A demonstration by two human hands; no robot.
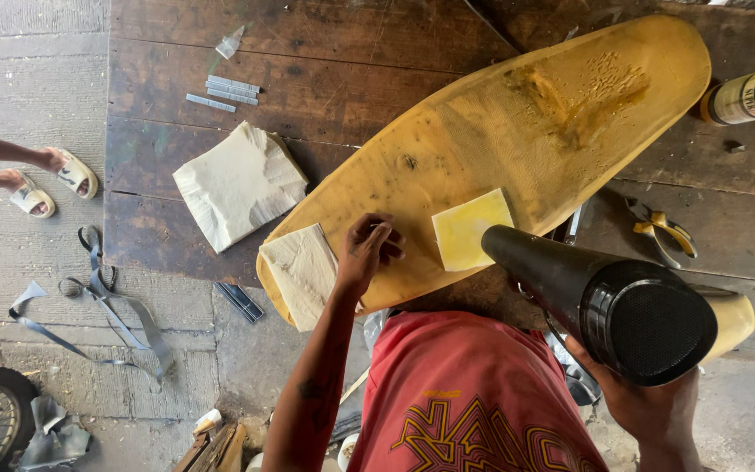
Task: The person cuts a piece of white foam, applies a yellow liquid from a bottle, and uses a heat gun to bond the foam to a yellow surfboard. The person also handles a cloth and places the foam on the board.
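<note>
Two bare hands work over a long yellow foam seat pad [517,149] that lies slantwise across a dark wooden worktop [325,52]. The left hand [364,249] rests on the near edge of the pad, its grip pressed together, fingertips bunched against the foam, though whether something small is pinched between them cannot be told. The right hand [648,406] is wrapped around the handle of a black heat gun [605,297], grip closed fast on it, and the barrel's nozzle points at a pale yellow square patch [472,229] lying flat on the pad just beside the left hand. A folded cream cloth [303,271] overlaps the pad's left tip, and a second, larger folded cloth [238,183] lies on the worktop near it, apart from the pad. Farther up the pad a brownish glue-like stain [570,100] marks the foam. A yellow can [751,94] lies at the worktop's right edge, yellow-handled pliers [664,229] sit near the pad's right side, and strips of staples [225,92] lie at the top left. By the look of it, the step in hand is warming the patch or the foam around it while the left hand steadies the pad; the next move would call for keeping the nozzle moving and the fingers clear of the hot air.
</note>
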